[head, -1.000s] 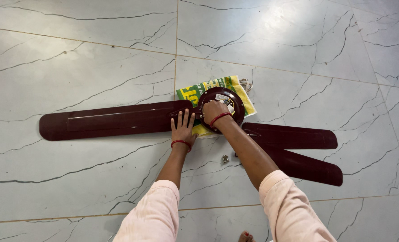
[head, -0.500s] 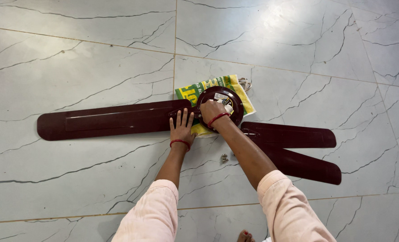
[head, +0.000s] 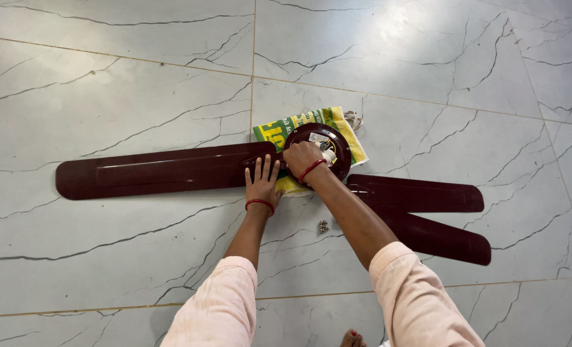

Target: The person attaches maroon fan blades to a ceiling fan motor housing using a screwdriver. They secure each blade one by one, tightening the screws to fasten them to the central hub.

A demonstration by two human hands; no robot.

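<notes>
The left hand [head: 262,182] lies flat on the long stiff blade [head: 157,171]; the right hand [head: 302,159] seemingly grips the heavy motor hub [head: 335,145].

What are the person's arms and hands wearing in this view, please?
Both arms have pale pink sleeves pushed up to about the elbow, leaving the forearms bare. The left hand and the right hand are both ungloved, and each wrist carries a thin red band. No rings or watch can be made out.

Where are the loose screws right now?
The screws lie on the floor tile just left of the right forearm, below the fan hub.
</notes>
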